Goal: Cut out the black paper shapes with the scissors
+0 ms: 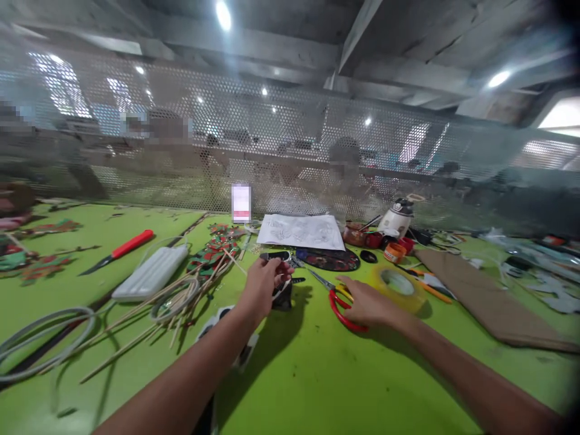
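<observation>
My left hand [263, 284] is closed, its thumb and fingers pinching a small dark piece [283, 297] with a pale edge; its exact kind is unclear. To the right, my right hand [369, 299] is curled on the handles of the scissors [341, 309], which have one red and one yellow handle loop. The metal blades point up and left toward the left hand. Just beyond both hands lies a dark oval palette [333, 260] with smeared colours. A roll of clear yellowish tape [399, 289] stands beside the right hand.
Behind the palette is a white sheet with line drawings [301, 231]. Paint pots [395, 251] stand at the back right, near brown cardboard [493, 296]. On the left are wooden sticks [181, 302], a white power strip [151, 272] and a red-handled knife [120, 251]. A perforated screen [290, 139] closes the far side.
</observation>
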The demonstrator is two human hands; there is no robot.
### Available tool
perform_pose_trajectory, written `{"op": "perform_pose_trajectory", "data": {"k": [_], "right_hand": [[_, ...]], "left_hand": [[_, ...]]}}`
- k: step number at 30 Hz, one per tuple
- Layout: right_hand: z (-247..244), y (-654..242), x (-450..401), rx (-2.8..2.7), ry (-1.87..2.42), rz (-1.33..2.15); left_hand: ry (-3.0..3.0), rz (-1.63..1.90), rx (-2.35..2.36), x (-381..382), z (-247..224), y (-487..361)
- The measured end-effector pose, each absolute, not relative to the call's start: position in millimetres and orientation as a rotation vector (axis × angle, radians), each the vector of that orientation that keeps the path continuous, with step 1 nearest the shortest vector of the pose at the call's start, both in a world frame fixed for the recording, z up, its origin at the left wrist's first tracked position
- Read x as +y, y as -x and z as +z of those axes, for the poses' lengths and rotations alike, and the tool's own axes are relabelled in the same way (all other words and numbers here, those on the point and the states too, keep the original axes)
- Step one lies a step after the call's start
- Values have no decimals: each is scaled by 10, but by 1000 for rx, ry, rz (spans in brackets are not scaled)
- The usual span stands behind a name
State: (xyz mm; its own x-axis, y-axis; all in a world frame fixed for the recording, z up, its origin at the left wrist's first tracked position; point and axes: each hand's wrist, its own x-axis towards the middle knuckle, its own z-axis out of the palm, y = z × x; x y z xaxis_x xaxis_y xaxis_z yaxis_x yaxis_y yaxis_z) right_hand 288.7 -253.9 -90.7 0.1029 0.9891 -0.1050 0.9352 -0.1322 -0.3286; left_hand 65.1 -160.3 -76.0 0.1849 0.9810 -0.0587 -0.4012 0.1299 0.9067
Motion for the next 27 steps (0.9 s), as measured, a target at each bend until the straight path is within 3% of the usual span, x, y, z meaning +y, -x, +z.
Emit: {"op": "perform_pose_trajectory", "data": {"k": [4,11,21,27], "right_hand": [[-766,-2865,-2562,-1715,2108,576],[-467,-2543,-2694,-1597,1550,853],[-1027,-2487,-2632,-1385,1341,1124],[-1066,-2489,-2778,-1312,1247,1159]], "left_hand": [[-915,1239,780,-1597,-683,-625],[-986,1155,726,-1782,-565,-639],[-1040,1031,620,-1959,-552,-679],[-1085,919,458,-2054,-603,-696]]}}
